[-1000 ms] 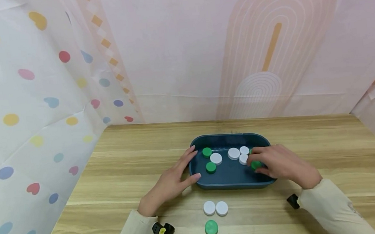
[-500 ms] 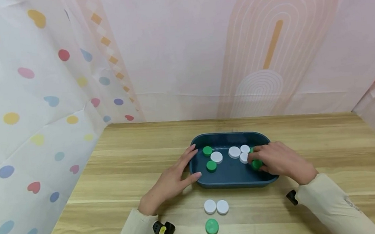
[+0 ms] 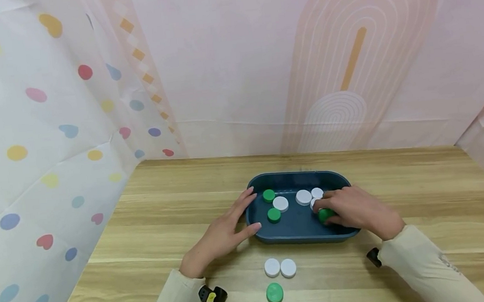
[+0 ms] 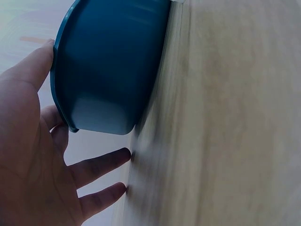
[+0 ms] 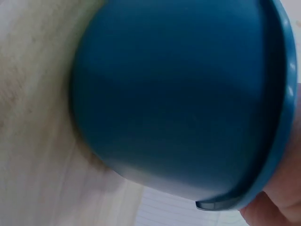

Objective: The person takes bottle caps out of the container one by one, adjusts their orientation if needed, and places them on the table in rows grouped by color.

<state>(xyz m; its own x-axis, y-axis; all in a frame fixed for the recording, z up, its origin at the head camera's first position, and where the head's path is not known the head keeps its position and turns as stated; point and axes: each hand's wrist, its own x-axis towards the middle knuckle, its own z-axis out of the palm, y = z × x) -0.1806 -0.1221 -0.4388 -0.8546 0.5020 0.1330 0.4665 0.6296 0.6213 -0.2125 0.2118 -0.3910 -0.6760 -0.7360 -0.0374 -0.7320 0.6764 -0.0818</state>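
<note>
A dark blue tray [image 3: 301,238] stands on the wooden table with several green and white round caps in it. My left hand [image 3: 221,236] rests at its left end, fingers spread and thumb on the rim; in the left wrist view two fingers of that hand [image 4: 28,146] stick out past the tray wall. My right hand [image 3: 357,210] reaches over the right end and pinches a green cap [image 3: 325,215] low inside the tray. Its fingertips partly cover a white cap [image 3: 314,204] beside it. In the right wrist view the tray wall [image 5: 178,94] hides most of this hand.
In front of the tray two white caps [image 3: 280,268] lie side by side on the table [image 3: 176,190], with a green cap [image 3: 274,293] nearer me. Inside the tray, two green caps [image 3: 271,206] flank a white one on the left. A patterned cloth [image 3: 227,75] hangs behind.
My right hand has shifted slightly left inside the tray, and the green cap at its fingertips has moved with it. The left hand keeps its place on the rim.
</note>
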